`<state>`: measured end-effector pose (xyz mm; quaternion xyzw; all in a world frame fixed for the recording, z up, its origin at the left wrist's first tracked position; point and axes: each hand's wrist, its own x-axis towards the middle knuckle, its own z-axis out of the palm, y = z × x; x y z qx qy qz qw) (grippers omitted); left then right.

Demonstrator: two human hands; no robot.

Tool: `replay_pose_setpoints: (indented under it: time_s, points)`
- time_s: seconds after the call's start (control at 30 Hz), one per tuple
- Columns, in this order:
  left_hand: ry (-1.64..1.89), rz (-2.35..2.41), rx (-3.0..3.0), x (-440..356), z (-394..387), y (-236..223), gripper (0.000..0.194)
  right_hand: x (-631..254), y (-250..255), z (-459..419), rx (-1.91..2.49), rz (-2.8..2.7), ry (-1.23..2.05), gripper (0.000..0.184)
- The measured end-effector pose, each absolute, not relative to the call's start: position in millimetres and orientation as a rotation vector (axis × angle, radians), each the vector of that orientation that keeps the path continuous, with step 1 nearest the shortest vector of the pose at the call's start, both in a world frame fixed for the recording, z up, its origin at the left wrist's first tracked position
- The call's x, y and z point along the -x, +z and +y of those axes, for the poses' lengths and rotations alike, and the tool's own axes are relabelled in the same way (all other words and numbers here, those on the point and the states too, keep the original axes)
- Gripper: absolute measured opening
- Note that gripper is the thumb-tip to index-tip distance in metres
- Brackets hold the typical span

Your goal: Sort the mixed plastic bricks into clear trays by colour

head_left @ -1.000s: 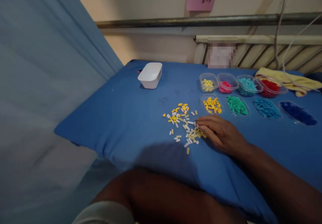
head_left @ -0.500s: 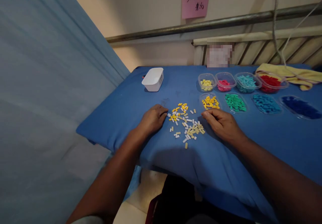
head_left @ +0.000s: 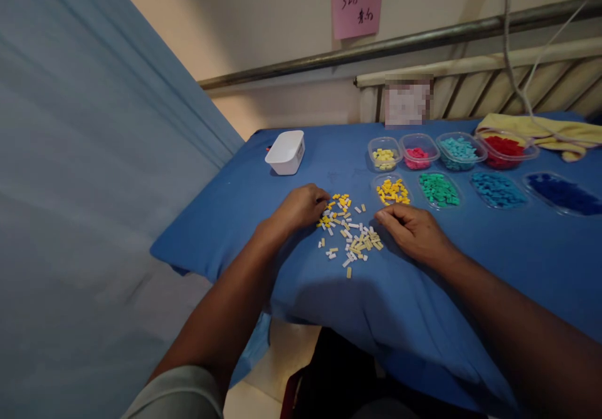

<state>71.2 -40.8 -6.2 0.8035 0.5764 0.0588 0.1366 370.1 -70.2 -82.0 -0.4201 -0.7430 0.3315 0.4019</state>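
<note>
A loose pile of small yellow, cream and white blocks [head_left: 361,242] lies on the blue cloth [head_left: 221,218]. At the pile's upper left edge is my left hand [head_left: 301,209], its fingers curled down beside the yellow blocks [head_left: 344,202]; its fingertips are partly hidden. My right hand [head_left: 416,234] rests to the right of the pile, thumb and forefinger pressed together. Whatever the pinch holds, if anything, is too small to make out. Just behind that hand stands a clear tub of orange-yellow blocks [head_left: 393,190].
A white tub [head_left: 286,153] stands at the back left. Clear tubs hold green blocks [head_left: 439,190], blue blocks [head_left: 498,190], pink blocks [head_left: 417,157] and red blocks [head_left: 504,152]. A yellow cloth [head_left: 564,137] and a hanging cord [head_left: 506,30] are at the right; a curtain [head_left: 94,187] borders the left.
My left hand came into view and moved right to the yellow blocks. My right hand drew back from the pile to its right side. The view shifted a little.
</note>
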Motion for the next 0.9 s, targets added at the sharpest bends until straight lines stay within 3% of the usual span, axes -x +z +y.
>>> replay_pose_setpoints:
  time_s: [0.5,0.67,0.9]
  points:
    - [-0.014,1.445,-2.423,-64,-3,-14,0.028,-369,-82,-68,1.045,-1.901,0.872,0.033]
    - [-0.059,1.307,-2.424,-58,-8,-3,0.042,-369,-81,-68,1.051,-1.914,0.891,0.033]
    - [-0.058,1.136,-2.464,-56,-8,1,0.03,-367,-79,-69,1.056,-1.925,0.918,0.033]
